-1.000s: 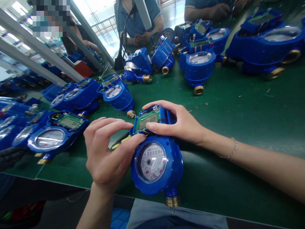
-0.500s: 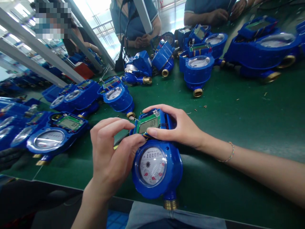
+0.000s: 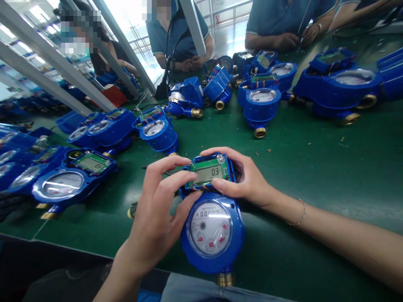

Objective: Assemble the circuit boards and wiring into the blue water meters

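Note:
A blue water meter [image 3: 234,235] lies in front of me, its round dial facing up and its brass threaded end toward me. Its upper box holds a green circuit board [image 3: 204,165] whose display reads 0.3. My right hand [image 3: 248,178] wraps the box's far right side, thumb on the display's lower right corner. From the left, my left hand [image 3: 157,209] has its fingertips on the board's left edge and its thumb by the wires along the box's lower edge. A dark and yellowish object [image 3: 132,210], partly hidden, lies beside my left hand.
More blue meters stand at left [image 3: 61,182], ahead [image 3: 262,105] and right [image 3: 340,92]. Small brass-coloured bits [image 3: 269,150] are scattered on the green table [image 3: 315,180]. Across it sit co-workers, one with hands [image 3: 192,63] together. A dark gloved hand [image 3: 9,205] shows at far left.
My left fingers have shifted from a pinch at the board's left edge to resting further over it. The meter and both hands appear slightly lower and further right in view.

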Action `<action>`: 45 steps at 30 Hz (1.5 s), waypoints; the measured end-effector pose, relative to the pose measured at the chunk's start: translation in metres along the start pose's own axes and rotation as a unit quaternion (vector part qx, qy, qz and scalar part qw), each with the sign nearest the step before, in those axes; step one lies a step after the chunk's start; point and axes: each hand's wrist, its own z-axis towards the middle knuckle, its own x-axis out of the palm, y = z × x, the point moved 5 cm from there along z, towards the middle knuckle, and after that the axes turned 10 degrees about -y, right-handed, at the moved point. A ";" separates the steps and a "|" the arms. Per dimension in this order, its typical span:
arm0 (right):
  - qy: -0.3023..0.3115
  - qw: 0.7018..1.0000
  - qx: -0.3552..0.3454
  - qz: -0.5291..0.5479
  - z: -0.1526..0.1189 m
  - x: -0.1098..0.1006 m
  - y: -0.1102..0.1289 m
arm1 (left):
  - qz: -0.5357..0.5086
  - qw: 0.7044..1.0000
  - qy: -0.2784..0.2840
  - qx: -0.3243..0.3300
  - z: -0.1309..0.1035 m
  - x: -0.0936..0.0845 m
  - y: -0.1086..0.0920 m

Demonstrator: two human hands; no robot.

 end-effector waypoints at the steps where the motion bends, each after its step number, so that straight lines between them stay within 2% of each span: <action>1: 0.000 1.000 -0.002 0.000 0.000 -0.001 -0.001 | -0.017 1.000 0.000 -0.013 0.000 0.001 0.000; 10: -0.006 1.000 -0.012 0.003 -0.002 -0.004 -0.005 | -0.202 0.970 -0.033 -0.129 -0.008 0.007 0.014; 19: -0.009 0.999 0.000 0.033 0.000 -0.002 -0.008 | -0.291 0.936 -0.032 -0.193 -0.018 0.014 0.030; 29: 0.009 0.995 0.014 0.095 -0.002 -0.001 -0.012 | -0.299 0.912 -0.053 -0.277 -0.031 0.020 0.036; 34: 0.014 0.992 0.024 0.120 -0.003 0.000 -0.013 | -0.319 0.890 -0.008 -0.326 -0.032 0.026 0.038; 45: -0.001 0.995 0.025 0.101 0.000 -0.003 -0.012 | -0.327 0.899 -0.032 -0.290 -0.028 0.027 0.035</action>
